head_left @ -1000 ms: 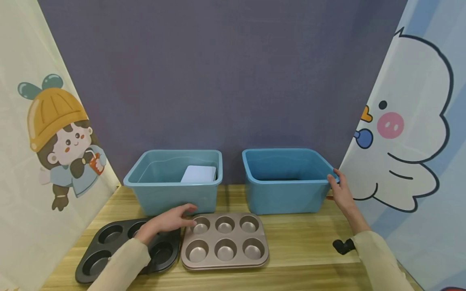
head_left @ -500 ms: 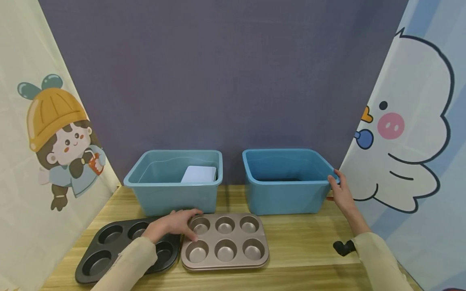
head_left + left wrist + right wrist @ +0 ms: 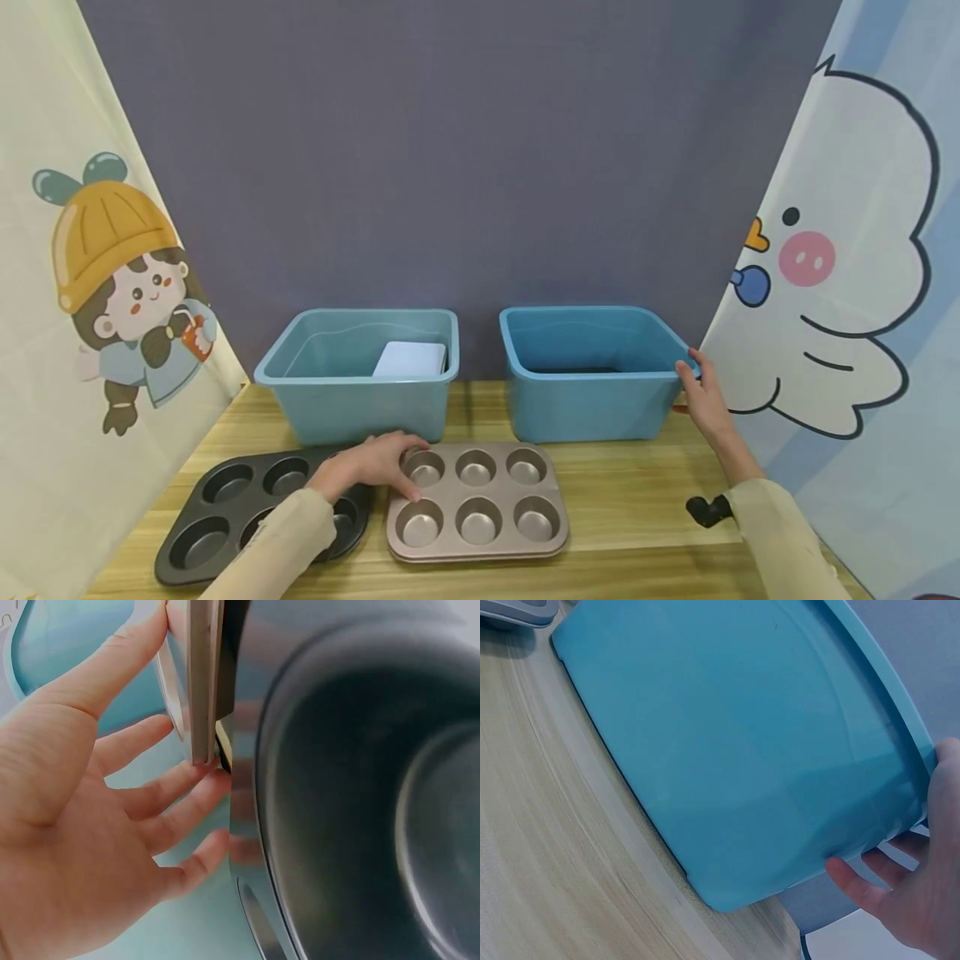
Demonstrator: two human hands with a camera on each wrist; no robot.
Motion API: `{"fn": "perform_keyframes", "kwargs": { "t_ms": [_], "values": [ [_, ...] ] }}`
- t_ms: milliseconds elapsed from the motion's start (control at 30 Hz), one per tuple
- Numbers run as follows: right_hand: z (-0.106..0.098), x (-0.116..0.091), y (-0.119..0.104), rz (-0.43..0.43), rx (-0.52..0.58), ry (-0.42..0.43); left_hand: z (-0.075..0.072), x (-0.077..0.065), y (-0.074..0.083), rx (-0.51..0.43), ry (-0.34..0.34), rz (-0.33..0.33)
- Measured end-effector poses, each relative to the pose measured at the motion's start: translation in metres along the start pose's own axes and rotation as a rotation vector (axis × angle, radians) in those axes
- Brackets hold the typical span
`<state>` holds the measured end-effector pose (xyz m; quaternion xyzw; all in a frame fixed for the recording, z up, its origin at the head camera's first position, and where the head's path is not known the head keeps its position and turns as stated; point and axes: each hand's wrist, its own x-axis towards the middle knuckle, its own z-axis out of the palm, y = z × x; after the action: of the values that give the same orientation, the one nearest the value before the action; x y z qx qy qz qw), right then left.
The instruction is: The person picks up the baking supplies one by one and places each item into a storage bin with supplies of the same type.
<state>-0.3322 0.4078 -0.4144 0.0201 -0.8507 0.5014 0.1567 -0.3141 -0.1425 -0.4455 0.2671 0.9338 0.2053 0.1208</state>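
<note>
Your right hand [image 3: 707, 404] grasps the right bin [image 3: 585, 408] by its rim. In front and left of that bin lies the tan tin [image 3: 477, 493], its left edge touched by your left hand [image 3: 375, 464], though I cannot tell whether it grips; the black tin [image 3: 243, 505] lies farther left of the bin.

rose-beige tin [image 3: 477, 496] at left hand [image 3: 378, 462] | black tin [image 3: 236, 511] left of it | pale-teal bin [image 3: 367, 410] beyond it | blue bin [image 3: 588, 408] at right hand [image 3: 705, 406] | wood-grained yellow-brown table [image 3: 630, 500] beneath
</note>
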Motion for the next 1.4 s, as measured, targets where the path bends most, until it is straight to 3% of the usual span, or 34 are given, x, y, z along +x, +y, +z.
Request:
{"fn": "perform_keyframes", "kwargs": {
  "t_ms": [233,467,1033,1200,1400],
  "values": [
    [-0.001,0.000,0.000,0.000,-0.001,0.010,0.001,0.005,0.005,-0.042,-0.011,-0.025],
    [-0.003,0.003,0.001,0.005,0.005,0.017,0.000,0.011,0.006,-0.081,-0.046,0.016],
    [0.002,-0.001,-0.001,0.017,0.016,0.014,0.005,0.004,0.003,-0.191,0.015,0.062],
    [0.002,-0.003,0.000,0.027,0.011,0.005,-0.001,0.004,0.006,-0.219,0.024,0.101],
    [0.001,-0.003,-0.001,0.032,0.011,0.009,-0.009,0.003,0.011,-0.253,0.082,0.184]
  ]
}}
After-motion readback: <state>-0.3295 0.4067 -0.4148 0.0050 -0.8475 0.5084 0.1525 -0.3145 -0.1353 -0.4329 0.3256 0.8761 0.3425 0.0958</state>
